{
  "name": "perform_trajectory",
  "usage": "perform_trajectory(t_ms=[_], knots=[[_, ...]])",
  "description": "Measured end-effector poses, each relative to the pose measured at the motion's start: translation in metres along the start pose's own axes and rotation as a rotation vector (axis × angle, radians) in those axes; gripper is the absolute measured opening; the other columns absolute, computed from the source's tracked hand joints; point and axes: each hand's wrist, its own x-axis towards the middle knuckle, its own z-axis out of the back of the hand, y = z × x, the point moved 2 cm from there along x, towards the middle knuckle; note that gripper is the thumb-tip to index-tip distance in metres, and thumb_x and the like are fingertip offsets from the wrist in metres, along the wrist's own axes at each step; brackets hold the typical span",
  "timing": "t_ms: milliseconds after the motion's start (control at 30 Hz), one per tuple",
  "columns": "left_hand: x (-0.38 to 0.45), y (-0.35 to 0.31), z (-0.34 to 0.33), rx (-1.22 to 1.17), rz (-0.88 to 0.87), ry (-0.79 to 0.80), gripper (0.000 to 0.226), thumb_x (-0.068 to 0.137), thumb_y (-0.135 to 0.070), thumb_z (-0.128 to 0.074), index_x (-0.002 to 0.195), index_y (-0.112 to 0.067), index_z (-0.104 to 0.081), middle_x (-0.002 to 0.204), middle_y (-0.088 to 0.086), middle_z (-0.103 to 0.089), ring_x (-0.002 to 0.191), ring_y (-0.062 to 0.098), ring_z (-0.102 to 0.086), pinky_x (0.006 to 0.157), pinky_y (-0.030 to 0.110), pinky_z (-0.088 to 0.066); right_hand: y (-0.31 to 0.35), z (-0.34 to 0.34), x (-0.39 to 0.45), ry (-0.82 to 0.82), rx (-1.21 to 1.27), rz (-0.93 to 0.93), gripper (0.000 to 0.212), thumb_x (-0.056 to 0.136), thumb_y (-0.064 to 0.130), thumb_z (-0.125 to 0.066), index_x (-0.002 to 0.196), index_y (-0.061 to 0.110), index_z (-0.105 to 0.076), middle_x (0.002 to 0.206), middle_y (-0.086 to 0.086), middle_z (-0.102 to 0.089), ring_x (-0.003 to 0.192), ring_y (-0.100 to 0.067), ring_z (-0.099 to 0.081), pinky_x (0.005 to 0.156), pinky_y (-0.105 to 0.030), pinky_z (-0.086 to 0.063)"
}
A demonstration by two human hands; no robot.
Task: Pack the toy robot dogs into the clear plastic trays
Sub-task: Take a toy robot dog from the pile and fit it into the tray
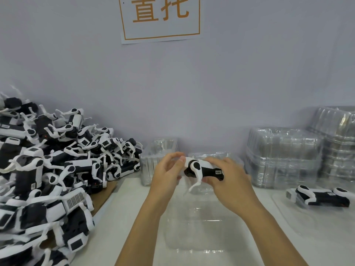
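at the centre of the frame both hands hold 1 toy robot dog [203,170] in the air above the white table [123,227]. the right hand [228,181] grips its black body from the right side, fingers curled over the top and thumb beneath. the left hand [169,169] pinches the white end of the toy with curled fingertips, and 1 white leg hangs down between the 2 hands. directly below them, in the lower middle of the frame, lies an open clear plastic tray [207,233], hard to trace because it is see-through against the white surface. the whole left side of the frame is taken up by a heap of black and white robot dogs [57,166], legs tangled, resting partly on a brown cardboard sheet [103,194] whose edge reaches toward the left forearm. behind the hands, against the wall, stand a few clear trays [159,158]. at the right, 2 tall stacks of clear trays [284,156] rise beside each other. in front of those stacks, at the right edge, a second tray [299,223] holds a packed robot dog [322,197] lying flat. high in the upper middle a white paper sign [161,18] with orange characters and an orange border hangs on the grey wall [249,73].
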Motion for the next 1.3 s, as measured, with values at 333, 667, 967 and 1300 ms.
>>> perform_trajectory(t_ms=[333, 667, 967, 1300], knots=[[-0.005, 0.044, 0.014, 0.203, 0.286, -0.073, 0.021, 0.086, -0.010, -0.057, 0.085, -0.020, -0.075, 0.093, -0.001, -0.074, 0.090, 0.013, -0.065, 0.074, 0.029, -0.042, 0.002, -0.006, -0.003, 0.063, -0.189, 0.038, 0.028, 0.086, 0.040, -0.070, 0.110, 0.049, -0.060, 0.099, 0.021, -0.049, 0.101, -0.008, -0.038, 0.078, -0.032, -0.013], [-0.010, 0.058, 0.014, -0.032, 0.494, -0.103, 0.027, 0.085, -0.011, -0.056, 0.075, -0.011, -0.080, 0.081, 0.012, -0.072, 0.078, 0.026, -0.063, 0.076, 0.039, -0.049, -0.007, -0.018, -0.010, 0.201, -0.138, -0.053, 0.024, 0.084, 0.037, -0.072, 0.102, 0.046, -0.059, 0.096, 0.023, -0.057, 0.102, -0.007, -0.048, 0.077, -0.034, -0.015], [-0.007, 0.060, 0.009, -0.042, 0.400, -0.061, 0.033, 0.092, -0.020, -0.055, 0.109, 0.006, -0.067, 0.115, 0.022, -0.066, 0.110, 0.036, -0.062, 0.106, 0.050, -0.044, -0.012, -0.025, -0.012, 0.223, -0.170, -0.038, 0.030, 0.085, 0.040, -0.072, 0.112, 0.048, -0.064, 0.097, 0.015, -0.052, 0.108, -0.011, -0.045, 0.079, -0.033, -0.015], [-0.009, 0.060, 0.007, -0.053, 0.336, -0.015, 0.018, 0.094, -0.031, -0.060, 0.081, -0.024, -0.072, 0.090, 0.003, -0.070, 0.092, 0.024, -0.066, 0.094, 0.049, -0.051, -0.008, -0.023, -0.012, 0.152, -0.175, -0.065, 0.030, 0.078, 0.044, -0.077, 0.106, 0.049, -0.068, 0.091, 0.020, -0.066, 0.099, -0.010, -0.055, 0.087, -0.033, -0.038]])
